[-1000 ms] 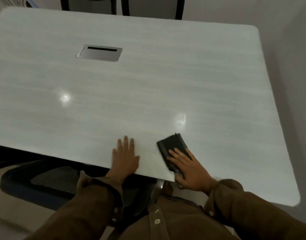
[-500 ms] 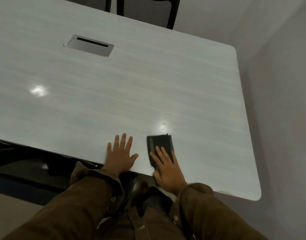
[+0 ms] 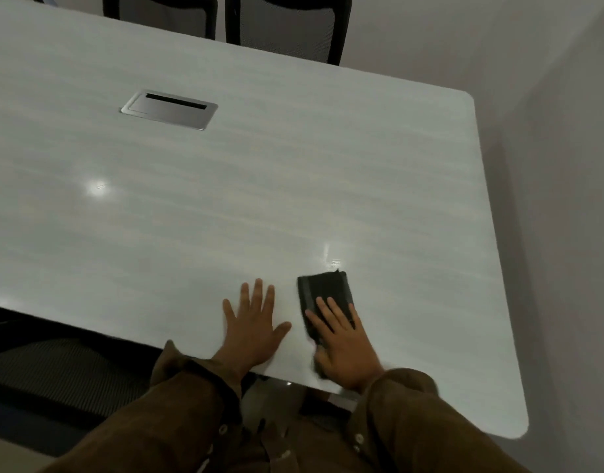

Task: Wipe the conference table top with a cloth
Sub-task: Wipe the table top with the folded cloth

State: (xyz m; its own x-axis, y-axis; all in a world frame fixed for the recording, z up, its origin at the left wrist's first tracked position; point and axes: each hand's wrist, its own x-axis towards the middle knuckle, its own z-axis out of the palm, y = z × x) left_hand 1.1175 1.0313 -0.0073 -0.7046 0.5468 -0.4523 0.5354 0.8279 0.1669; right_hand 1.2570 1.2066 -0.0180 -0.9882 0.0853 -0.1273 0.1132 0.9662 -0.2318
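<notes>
On the table's near edge: right hand (image 3: pixel 345 339) flat, fingers spread, pressing the black cloth (image 3: pixel 324 295).
Left hand (image 3: pixel 253 322): open, palm down, holding nothing.
Around: cable hatch (image 3: pixel 169 109), two chairs (image 3: pixel 287 27) behind.
Change: cloth barely shifted; view swung left.

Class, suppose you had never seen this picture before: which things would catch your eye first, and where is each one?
The folded black cloth stands out against the pale wood-grain conference table top, near its front edge, pressed flat under the right hand. Beside it the left hand lies palm down with fingers spread. Farther back on the left, a silver rectangular cable hatch sits flush in the surface.
</notes>
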